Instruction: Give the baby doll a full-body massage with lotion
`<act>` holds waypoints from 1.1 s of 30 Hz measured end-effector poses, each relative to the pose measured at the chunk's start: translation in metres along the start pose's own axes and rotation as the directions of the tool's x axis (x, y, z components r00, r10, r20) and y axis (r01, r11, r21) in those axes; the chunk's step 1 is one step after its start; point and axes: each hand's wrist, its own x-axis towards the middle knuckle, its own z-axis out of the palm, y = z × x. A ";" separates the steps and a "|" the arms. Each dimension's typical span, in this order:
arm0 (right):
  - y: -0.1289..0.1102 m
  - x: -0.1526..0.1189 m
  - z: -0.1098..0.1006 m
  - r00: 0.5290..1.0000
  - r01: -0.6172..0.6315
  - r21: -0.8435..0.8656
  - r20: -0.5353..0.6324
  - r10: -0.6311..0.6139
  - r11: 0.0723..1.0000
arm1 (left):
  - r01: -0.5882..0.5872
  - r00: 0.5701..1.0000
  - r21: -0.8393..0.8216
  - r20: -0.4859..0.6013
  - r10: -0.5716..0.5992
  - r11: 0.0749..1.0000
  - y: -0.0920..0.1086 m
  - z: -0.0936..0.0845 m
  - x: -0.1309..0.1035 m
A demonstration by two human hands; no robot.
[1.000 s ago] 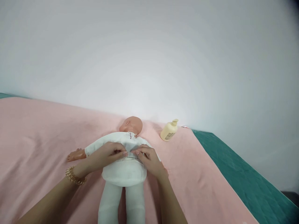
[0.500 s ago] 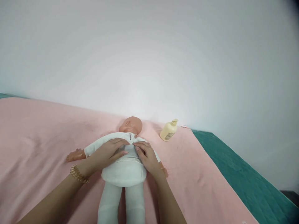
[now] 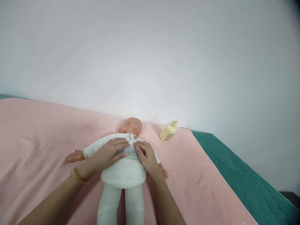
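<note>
A baby doll (image 3: 123, 175) with a white cloth body lies face down, its arms spread and its head turned to the left. Across the left side of its upper back rests my left hand (image 3: 110, 153), fingers stretched out and thumb apart. My right hand (image 3: 147, 156) lies on the right side of the back, fingers extended and slightly bent, its thumb held near the forefinger. Only a narrow gap separates the fingertips of the two hands. Neither hand grasps anything. The doll's feet are out of view.
A pale yellow pump bottle (image 3: 168, 132) stands right of the doll's head. Under both lies a pink sheet (image 3: 197, 184), with a green quilted cover (image 3: 243, 175) showing along the right. A white wall (image 3: 145, 62) rises behind. A bracelet (image 3: 79, 176) circles my left wrist.
My left fingers have drawn back slightly to the left, widening the gap to my right hand. My right hand stays almost where it was on the doll's back.
</note>
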 end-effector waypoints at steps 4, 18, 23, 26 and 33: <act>0.001 -0.001 0.001 1.000 0.020 -0.010 0.022 -0.020 1.000 | 0.008 1.000 0.031 -0.001 -0.008 1.000 -0.002 0.002 0.000; -0.002 0.001 0.001 0.995 0.022 -0.074 0.097 -0.015 0.997 | 0.003 0.999 -0.026 0.045 -0.002 1.000 -0.008 0.005 -0.003; 0.002 -0.001 0.002 0.998 0.059 -0.069 0.018 -0.058 0.996 | -0.016 0.999 -0.064 -0.045 0.013 0.998 -0.007 0.001 -0.005; 0.004 0.000 0.004 0.997 0.075 -0.077 0.035 -0.072 0.994 | -0.004 0.999 0.004 -0.042 0.004 1.000 -0.005 0.004 -0.006; 0.007 0.002 0.005 0.993 0.076 -0.124 0.102 -0.063 0.989 | 0.025 1.000 0.085 0.004 -0.026 0.996 -0.006 0.013 -0.007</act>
